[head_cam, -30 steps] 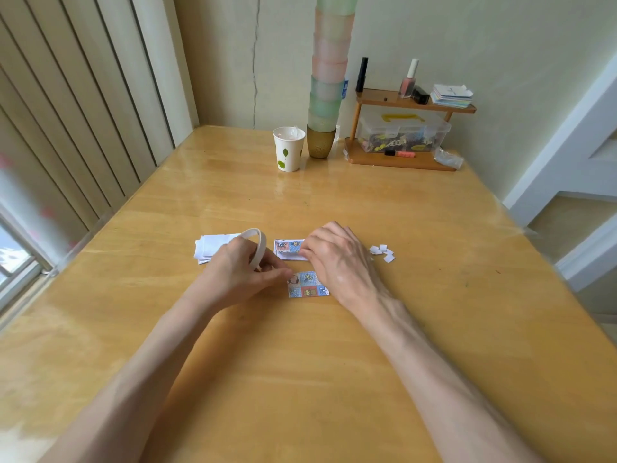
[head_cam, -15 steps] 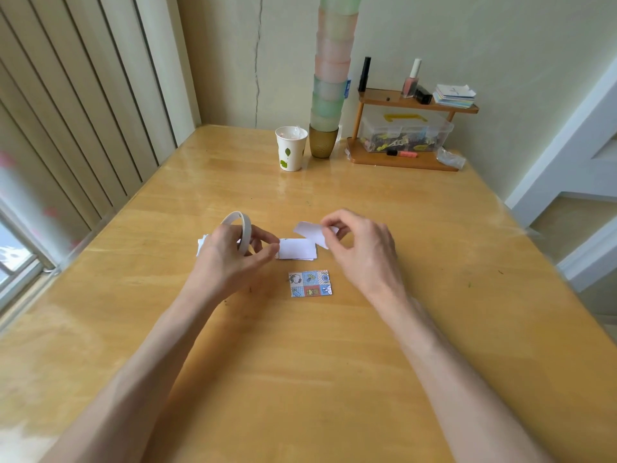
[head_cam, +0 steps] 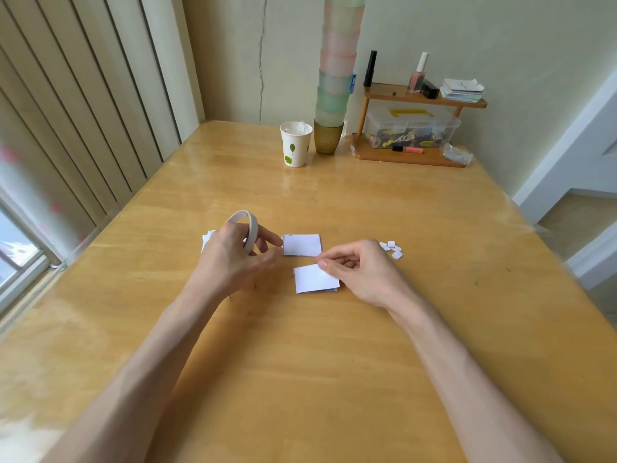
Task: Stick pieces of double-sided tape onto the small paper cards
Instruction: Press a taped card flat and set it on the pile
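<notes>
Left hand (head_cam: 233, 262) grips double-sided tape roll (head_cam: 245, 228), fingers curled round rim. Right hand (head_cam: 359, 274) pinches corner of blank-side-up card (head_cam: 314, 279) lying on table (head_cam: 334, 362), near card stack (head_cam: 301, 244). Risk: one-corner hold lets card skid; tape lands crooked or sticks to fingertips.

On the glossy yellow wooden table (head_cam: 334, 362), the left hand (head_cam: 233, 259) gripped a thin white ring of double-sided tape (head_cam: 251, 228), held upright. The right hand (head_cam: 362, 274) pinched the far corner of a small white paper card (head_cam: 312, 280) lying flat, near a white card stack (head_cam: 301, 244). Tiny white paper scraps (head_cam: 391, 249) lay beyond its knuckles.
</notes>
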The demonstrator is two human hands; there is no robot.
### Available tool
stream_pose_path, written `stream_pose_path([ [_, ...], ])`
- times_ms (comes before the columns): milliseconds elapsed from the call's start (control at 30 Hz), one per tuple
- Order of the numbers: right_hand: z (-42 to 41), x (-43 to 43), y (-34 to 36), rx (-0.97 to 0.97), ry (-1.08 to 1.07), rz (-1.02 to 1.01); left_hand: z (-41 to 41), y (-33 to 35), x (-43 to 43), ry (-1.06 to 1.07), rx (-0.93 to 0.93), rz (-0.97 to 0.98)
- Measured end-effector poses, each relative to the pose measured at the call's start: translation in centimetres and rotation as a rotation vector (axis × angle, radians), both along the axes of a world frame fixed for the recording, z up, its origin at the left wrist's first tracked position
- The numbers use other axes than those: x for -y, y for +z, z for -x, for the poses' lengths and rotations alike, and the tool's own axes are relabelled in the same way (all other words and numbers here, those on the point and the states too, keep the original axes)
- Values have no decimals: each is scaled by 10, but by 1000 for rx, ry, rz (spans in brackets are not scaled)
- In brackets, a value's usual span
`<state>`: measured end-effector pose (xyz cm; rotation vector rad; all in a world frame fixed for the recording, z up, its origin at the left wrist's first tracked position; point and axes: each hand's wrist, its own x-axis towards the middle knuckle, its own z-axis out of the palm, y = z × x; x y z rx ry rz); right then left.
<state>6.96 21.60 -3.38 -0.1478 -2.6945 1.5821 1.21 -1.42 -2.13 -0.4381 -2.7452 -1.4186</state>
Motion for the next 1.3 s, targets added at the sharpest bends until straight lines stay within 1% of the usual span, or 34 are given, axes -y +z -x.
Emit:
stream_pose_path([
  [200, 2, 1, 0, 4, -12, -40, -1, -1, -2, 5, -11, 41],
  [567, 4, 3, 1, 3, -23, -142, -2, -4, -3, -37, -18, 46],
  [934, 4, 5, 0, -14, -37, -185, -5, -11, -10, -177, -38, 102],
  [1301, 3, 6, -1, -39, -37, -243, -8, -17, -17, -213, -47, 117],
])
